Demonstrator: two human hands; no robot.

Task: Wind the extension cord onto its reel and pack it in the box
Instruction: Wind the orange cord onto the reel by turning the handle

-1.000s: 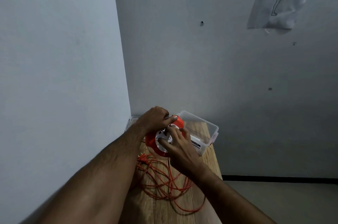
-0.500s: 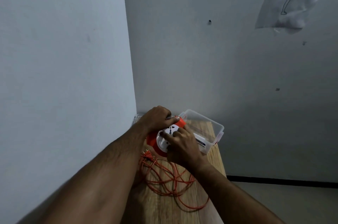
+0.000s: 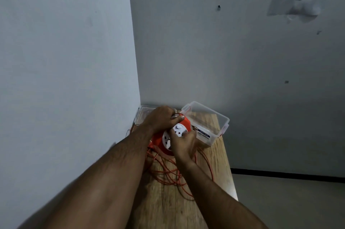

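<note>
Head view: the orange reel [image 3: 158, 140] sits tilted on the wooden surface [image 3: 220, 155], near the corner where two grey walls meet. Its white socket face [image 3: 176, 132] is turned up toward the camera.

The left hand [image 3: 160, 119] comes over the reel from the far left side. Its grip is clamped on the reel's upper orange rim, fingers curled over the edge and the thumb lying along the top.

The right hand [image 3: 183, 143] covers the near right part of the white face. Its fingers are curled in and the grip is closed on something at the face; whether that is a crank knob or the edge of the face itself cannot be told, since the fingers hide it.

Much of the orange extension cord [image 3: 168, 174] lies unwound in loose loops on the surface, just in front of the reel and beneath both wrists, with one strand trailing toward the right edge.

The clear plastic box [image 3: 214, 122] stands open just beyond and to the right of the reel, a label on its near wall. A clear lid [image 3: 144, 111] lies in the corner behind the left hand.
</note>
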